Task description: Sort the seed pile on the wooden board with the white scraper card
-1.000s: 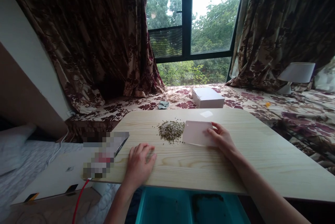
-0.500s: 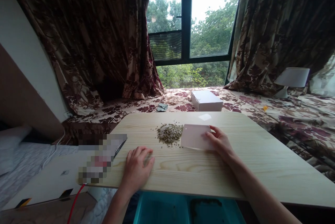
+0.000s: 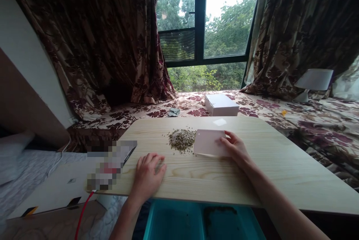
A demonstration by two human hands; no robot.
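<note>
My right hand [image 3: 235, 147] grips the right end of a pale, flat plastic scraper [image 3: 209, 142], thumb on its near face. The scraper's left edge touches the right side of a loose pile [image 3: 181, 141] of small greenish-brown and white grains. Single grains lie scattered around that pile. Resting on the wooden table [image 3: 196, 180], my left hand [image 3: 150, 172] is open and empty, fingers slightly bent, nearer to me than the grains and to their left.
Below the table's near edge sits a turquoise two-part tray [image 3: 175, 221], dark residue in its right compartment. A blurred-out object [image 3: 110, 167] with a red cable [image 3: 82, 210] lies at the left. Beyond are a white box [image 3: 221, 105] and a lamp [image 3: 314, 80].
The whole view has shifted slightly, so the table sits a little higher in the picture. Hands, scraper and pile keep nearly the same places relative to each other.
</note>
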